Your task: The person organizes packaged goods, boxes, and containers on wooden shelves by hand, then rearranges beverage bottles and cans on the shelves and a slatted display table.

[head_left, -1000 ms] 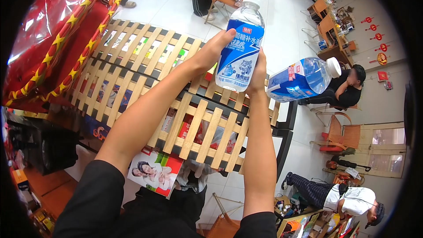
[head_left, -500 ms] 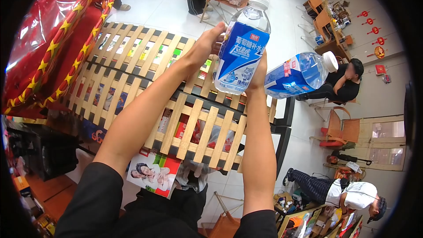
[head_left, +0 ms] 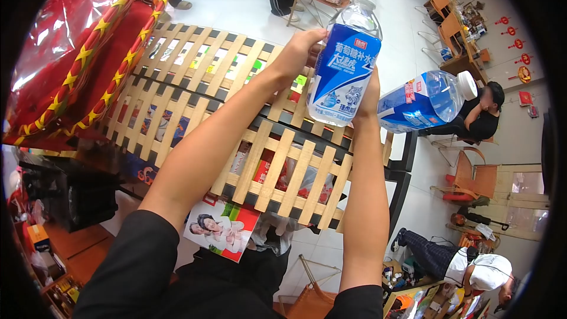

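My left hand [head_left: 302, 53] is wrapped around the side of a clear plastic drink bottle [head_left: 344, 71] with a blue label and white cap; its fingertips go out of sight behind it. This bottle is nearly upright, its label facing me. A second bottle [head_left: 407, 106] of the same kind leans far over to the right, cap outward. Between the two bottles is my right hand [head_left: 368, 95], closed at the base of the leaning one; the first bottle and the angle hide most of its fingers. Both bottles are above a wooden slatted rack [head_left: 236, 91].
A red basket [head_left: 88, 59] with yellow-and-red braided trim stands at the left on the rack. Printed packages show beneath the slats. A picture card [head_left: 223, 229] hangs at the near edge. Chairs [head_left: 472, 174] and a seated person [head_left: 481, 112] are to the right; another person [head_left: 472, 269] bends at lower right.
The whole view has shifted, so the rack, basket and bottles appear slightly farther right. Both hands keep their hold on the bottles. The person at lower right bends lower.
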Demonstrator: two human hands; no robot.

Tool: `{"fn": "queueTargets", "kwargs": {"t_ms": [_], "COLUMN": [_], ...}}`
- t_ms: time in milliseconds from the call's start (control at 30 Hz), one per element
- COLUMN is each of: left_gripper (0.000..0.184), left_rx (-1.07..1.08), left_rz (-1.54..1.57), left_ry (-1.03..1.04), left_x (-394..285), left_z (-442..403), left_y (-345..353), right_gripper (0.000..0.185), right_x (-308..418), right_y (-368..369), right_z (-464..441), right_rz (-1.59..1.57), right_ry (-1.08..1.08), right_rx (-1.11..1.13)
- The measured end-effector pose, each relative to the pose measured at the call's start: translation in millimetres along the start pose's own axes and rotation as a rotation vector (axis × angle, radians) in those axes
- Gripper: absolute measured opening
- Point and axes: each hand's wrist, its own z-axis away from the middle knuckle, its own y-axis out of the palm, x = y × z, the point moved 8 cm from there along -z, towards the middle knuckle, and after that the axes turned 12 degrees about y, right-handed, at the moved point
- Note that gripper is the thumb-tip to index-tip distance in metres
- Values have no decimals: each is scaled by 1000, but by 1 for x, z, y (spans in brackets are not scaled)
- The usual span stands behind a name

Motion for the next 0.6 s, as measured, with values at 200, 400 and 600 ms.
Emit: {"fn": "queueTargets", "kwargs": {"t_ms": [200,400,600], "left_gripper": [30,26,28], "left_rx": [-36,-29,-47], "left_rz": [81,55,98], "left_ry": [125,162,100], "left_x": [-5,-15,-8], "left_z": [-6,2,4], "left_y": [2,7,5], "right_gripper": [47,45,43], "right_x": [-1,1,-3], "right_y": [-5,-3,-10], "right_z": [-2,2,-1], "right_rz": [-11,6,6], "right_ry": [0,-3,22], "right_rx": [26,-8,-14]}}
